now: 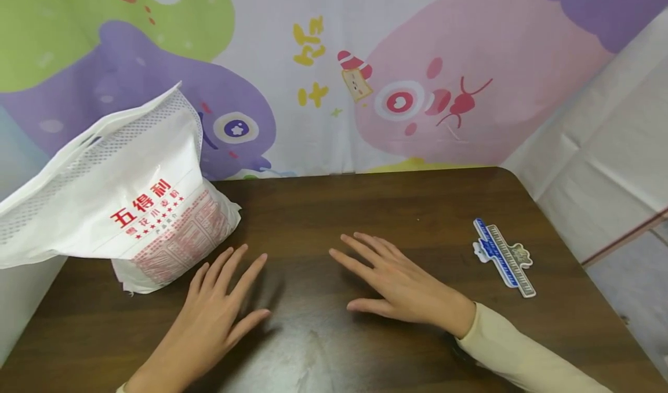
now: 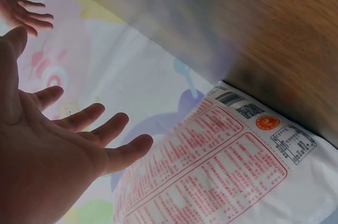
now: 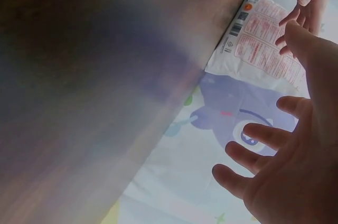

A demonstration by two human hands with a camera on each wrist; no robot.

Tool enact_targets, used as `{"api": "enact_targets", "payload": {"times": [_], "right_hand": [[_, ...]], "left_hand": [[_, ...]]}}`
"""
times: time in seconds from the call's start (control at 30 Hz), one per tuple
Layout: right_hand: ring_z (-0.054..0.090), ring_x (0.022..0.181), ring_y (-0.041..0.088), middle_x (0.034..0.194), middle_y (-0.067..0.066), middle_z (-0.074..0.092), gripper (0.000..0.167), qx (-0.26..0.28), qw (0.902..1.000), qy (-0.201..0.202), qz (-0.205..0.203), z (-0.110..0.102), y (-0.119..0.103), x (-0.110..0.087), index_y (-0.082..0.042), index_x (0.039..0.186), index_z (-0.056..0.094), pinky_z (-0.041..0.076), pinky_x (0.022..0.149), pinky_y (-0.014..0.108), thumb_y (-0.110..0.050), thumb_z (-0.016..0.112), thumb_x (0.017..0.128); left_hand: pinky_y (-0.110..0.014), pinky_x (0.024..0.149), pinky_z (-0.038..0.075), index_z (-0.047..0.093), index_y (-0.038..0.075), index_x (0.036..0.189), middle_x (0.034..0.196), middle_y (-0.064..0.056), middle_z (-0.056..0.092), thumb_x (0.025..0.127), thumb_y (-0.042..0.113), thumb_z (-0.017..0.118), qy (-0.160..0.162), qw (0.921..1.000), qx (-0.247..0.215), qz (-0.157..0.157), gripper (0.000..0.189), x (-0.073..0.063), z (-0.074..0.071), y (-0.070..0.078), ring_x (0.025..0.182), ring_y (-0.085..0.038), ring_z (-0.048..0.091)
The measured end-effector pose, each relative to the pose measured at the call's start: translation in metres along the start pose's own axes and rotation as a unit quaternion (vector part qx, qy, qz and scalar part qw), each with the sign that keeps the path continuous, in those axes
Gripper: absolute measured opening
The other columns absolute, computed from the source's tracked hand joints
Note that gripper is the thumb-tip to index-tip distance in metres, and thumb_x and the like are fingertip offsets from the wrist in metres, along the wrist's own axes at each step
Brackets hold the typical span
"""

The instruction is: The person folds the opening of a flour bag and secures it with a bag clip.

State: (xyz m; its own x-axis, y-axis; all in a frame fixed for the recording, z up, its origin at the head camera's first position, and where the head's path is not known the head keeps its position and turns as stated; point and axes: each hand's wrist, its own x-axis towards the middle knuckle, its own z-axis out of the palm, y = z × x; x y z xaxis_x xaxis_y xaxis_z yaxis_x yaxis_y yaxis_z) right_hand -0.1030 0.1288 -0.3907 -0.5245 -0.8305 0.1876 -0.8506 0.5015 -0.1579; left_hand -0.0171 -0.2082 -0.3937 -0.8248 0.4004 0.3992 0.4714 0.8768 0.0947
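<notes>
A white flour bag (image 1: pixel 156 213) with red print stands at the left of the table, its wide top flap leaning to the left. Just in front of it my left hand (image 1: pixel 211 315) hovers with fingers spread, holding nothing. In the left wrist view the bag's printed face (image 2: pixel 211 166) lies beyond the fingertips. Nearer the middle, my right hand (image 1: pixel 399 283) is held over the table, fingers apart and pointing left, also with nothing in it. Right of that hand lie two bag clips side by side, one blue (image 1: pixel 496 254) and one grey (image 1: pixel 511 259).
The dark brown wooden table (image 1: pixel 323 219) reaches back to a cloth backdrop (image 1: pixel 323 126) with cartoon figures. White cloth (image 1: pixel 610 132) hangs along the right side. A cream sleeve (image 1: pixel 522 352) covers the right forearm.
</notes>
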Motion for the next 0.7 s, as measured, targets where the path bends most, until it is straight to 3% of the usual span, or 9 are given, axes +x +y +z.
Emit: {"api": "enact_targets", "payload": {"times": [0.2, 0.7], "right_hand": [[0.020, 0.149, 0.027, 0.164, 0.006, 0.019, 0.088, -0.002, 0.9999, 0.007, -0.008, -0.001, -0.003, 0.006, -0.025, 0.160, 0.017, 0.029, 0.114, 0.055, -0.055, 0.065, 0.092], [0.024, 0.148, 0.026, 0.162, 0.006, 0.026, 0.083, -0.006, 0.9999, -0.001, -0.011, -0.002, -0.006, 0.013, -0.026, 0.160, 0.015, 0.031, 0.114, 0.052, -0.056, 0.058, 0.096]], "left_hand": [[-0.064, 0.103, 0.031, 0.038, 0.019, 0.154, 0.156, -0.018, 0.032, 0.095, 0.062, 0.044, 0.010, 0.9999, -0.002, -0.002, 0.073, -0.002, -0.003, -0.002, 0.140, -0.041, 0.030], [-0.063, 0.099, 0.034, 0.040, 0.016, 0.153, 0.153, -0.021, 0.035, 0.098, 0.063, 0.038, 0.029, 0.9994, -0.010, -0.014, 0.072, -0.008, -0.008, -0.008, 0.135, -0.043, 0.035]]}}
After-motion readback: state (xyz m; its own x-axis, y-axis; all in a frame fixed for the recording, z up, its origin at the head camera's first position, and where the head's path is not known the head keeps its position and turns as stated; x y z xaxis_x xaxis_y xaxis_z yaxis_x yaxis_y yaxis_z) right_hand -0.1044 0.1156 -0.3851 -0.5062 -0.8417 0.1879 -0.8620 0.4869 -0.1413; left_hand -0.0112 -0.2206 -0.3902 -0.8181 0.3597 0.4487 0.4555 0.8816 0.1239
